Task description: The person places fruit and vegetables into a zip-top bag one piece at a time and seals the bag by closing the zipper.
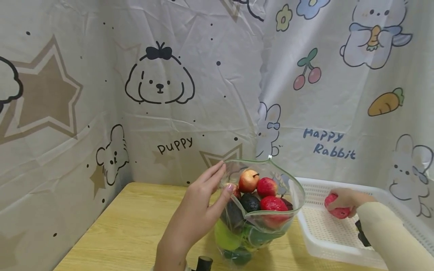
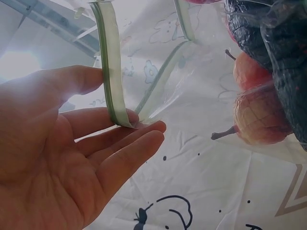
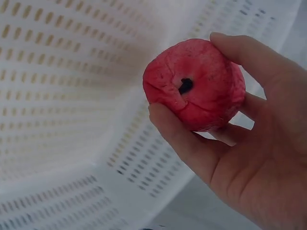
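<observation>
A clear zip bag [image 1: 276, 213] with a green-edged mouth stands on the table, its mouth spread. Inside are toy fruits: an orange-red pear-like fruit [image 1: 248, 181], red fruits [image 1: 273, 204], a dark one [image 1: 250, 203] and green ones lower down. My left hand [image 1: 191, 212] holds the bag's left rim, thumb on one side and fingers on the other, as the left wrist view shows at the green zip edge [image 2: 106, 62]. Over the basket, my right hand [image 1: 350, 197] grips a red, wrinkled toy fruit [image 3: 192, 86] with a dark stem spot; its exact kind is unclear.
A white perforated plastic basket [image 1: 310, 241] sits right of the bag. Both stand on a light wooden table [image 1: 129, 222]. A printed curtain [image 1: 169, 124] hangs close behind and along the left side.
</observation>
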Available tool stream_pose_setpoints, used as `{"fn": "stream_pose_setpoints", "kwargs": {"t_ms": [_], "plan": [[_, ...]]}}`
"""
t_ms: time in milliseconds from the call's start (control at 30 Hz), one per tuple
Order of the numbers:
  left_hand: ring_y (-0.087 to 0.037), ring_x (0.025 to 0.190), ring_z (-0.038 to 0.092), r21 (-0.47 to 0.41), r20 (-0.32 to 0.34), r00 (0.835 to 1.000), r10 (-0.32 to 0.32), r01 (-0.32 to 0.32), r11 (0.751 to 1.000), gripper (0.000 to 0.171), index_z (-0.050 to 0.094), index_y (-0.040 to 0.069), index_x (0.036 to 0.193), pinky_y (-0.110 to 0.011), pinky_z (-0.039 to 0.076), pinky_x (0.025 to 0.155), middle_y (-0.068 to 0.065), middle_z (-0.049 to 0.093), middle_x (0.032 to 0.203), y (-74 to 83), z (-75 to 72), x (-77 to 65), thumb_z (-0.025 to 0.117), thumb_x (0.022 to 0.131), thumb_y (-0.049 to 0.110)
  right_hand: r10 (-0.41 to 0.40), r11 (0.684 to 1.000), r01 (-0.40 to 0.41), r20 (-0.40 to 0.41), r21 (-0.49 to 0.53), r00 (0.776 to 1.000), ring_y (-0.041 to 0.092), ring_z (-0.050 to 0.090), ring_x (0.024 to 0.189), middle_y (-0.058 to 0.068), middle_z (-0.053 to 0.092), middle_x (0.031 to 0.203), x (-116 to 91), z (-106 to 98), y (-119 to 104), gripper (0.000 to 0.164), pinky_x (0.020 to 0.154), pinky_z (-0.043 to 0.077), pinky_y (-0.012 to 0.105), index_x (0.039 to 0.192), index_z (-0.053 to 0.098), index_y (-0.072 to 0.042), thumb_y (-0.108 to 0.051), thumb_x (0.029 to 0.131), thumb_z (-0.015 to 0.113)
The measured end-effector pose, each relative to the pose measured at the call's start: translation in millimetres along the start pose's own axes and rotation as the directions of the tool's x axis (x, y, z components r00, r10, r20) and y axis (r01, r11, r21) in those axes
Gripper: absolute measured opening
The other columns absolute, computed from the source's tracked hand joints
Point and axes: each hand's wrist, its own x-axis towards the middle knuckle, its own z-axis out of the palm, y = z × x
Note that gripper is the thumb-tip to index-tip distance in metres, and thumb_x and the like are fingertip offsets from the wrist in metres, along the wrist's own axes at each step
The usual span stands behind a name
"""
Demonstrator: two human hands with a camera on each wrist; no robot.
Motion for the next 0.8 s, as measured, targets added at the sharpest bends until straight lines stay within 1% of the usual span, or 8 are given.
{"fn": "stream_pose_setpoints", "kwargs": {"t_ms": [133,200,233,300,433,533,600,800], "plan": [[-0.012,0.13,0.039,-0.039,0.026,0.999,-0.019,0.02,0.999,0.05,0.045,0.01,0.138,-0.035,0.052,0.095,-0.002,0.042,0.147,-0.4,0.5,-1.3,0.05,0.095,0.036,-0.131,0.987,0.133,0.025,-0.094,0.991,0.03,0.055,0.081,0.019,0.058,0.096,-14.2,-17.2,-29.4,0.066,0.063,0.062,0.045,0.116,0.049,0.003,-0.034,0.07,0.078],[-0.012,0.129,0.04,-0.075,0.037,0.999,-0.027,0.03,0.997,0.05,0.044,0.01,0.138,-0.033,0.055,0.09,-0.002,0.041,0.148,-0.6,1.0,-0.8,0.05,0.095,0.035,-0.271,0.952,0.266,-0.012,-0.152,0.962,0.028,0.056,0.081,0.018,0.059,0.095,-24.0,-30.7,-52.9,0.056,0.062,0.061,0.042,0.114,0.05,0.003,-0.027,0.074,0.075],[-0.012,0.129,0.04,-0.089,0.039,0.999,-0.028,0.031,0.996,0.051,0.044,0.01,0.139,-0.032,0.056,0.088,-0.003,0.04,0.148,-0.6,1.1,-0.3,0.05,0.095,0.035,-0.358,0.92,0.343,-0.051,-0.192,0.932,0.027,0.056,0.081,0.017,0.06,0.094,-30.3,-38.2,-66.2,0.049,0.06,0.06,0.04,0.112,0.052,0.001,-0.024,0.076,0.074],[-0.014,0.129,0.041,-0.115,0.043,0.999,-0.025,0.03,0.993,0.051,0.043,0.01,0.139,-0.03,0.057,0.085,-0.004,0.039,0.149,-0.5,1.1,0.9,0.05,0.095,0.035,-0.52,0.841,0.468,-0.163,-0.272,0.839,0.026,0.056,0.082,0.016,0.06,0.096,-47.8,-52.9,-96.9,0.044,0.06,0.06,0.04,0.111,0.054,-0.001,-0.018,0.076,0.073],[-0.016,0.13,0.041,-0.113,0.037,0.999,0.002,0.002,0.994,0.051,0.042,0.009,0.14,-0.028,0.058,0.082,-0.007,0.039,0.149,-0.6,0.8,2.6,0.049,0.096,0.032,-0.736,0.676,0.627,-0.372,-0.386,0.565,0.024,0.057,0.09,0.016,0.059,0.11,-98.2,-75.5,-161.9,0.05,0.059,0.063,0.041,0.119,0.054,-0.006,-0.014,0.075,0.076],[-0.016,0.13,0.04,-0.089,0.022,0.999,0.028,-0.026,0.996,0.05,0.042,0.008,0.14,-0.027,0.058,0.082,-0.007,0.039,0.149,-1.0,0.2,4.4,0.05,0.095,0.031,-0.815,0.572,0.719,-0.375,-0.394,0.442,0.016,0.056,0.094,0.008,0.058,0.118,-137.1,-79.7,-200.6,0.058,0.058,0.062,0.033,0.125,0.051,-0.012,-0.017,0.074,0.077],[-0.015,0.13,0.04,-0.081,0.017,0.999,0.035,-0.033,0.996,0.05,0.042,0.008,0.139,-0.026,0.058,0.082,-0.006,0.039,0.149,-1.2,-0.3,5.1,0.05,0.095,0.03,-0.853,0.516,0.765,-0.32,-0.386,0.413,0.01,0.055,0.096,0.004,0.057,0.122,-157.3,-76.6,-219.7,0.06,0.059,0.061,0.027,0.128,0.05,-0.017,-0.02,0.074,0.077],[-0.014,0.129,0.041,-0.102,0.035,0.999,0.019,-0.015,0.995,0.05,0.043,0.008,0.139,-0.028,0.057,0.083,-0.005,0.039,0.149,-0.6,1.2,1.7,0.051,0.095,0.03,-0.903,0.429,0.848,-0.166,-0.311,0.396,0.013,0.055,0.103,0.006,0.049,0.136,-184.1,-51.2,-249.8,0.056,0.065,0.061,0.025,0.127,0.05,-0.018,-0.021,0.077,0.075]]}}
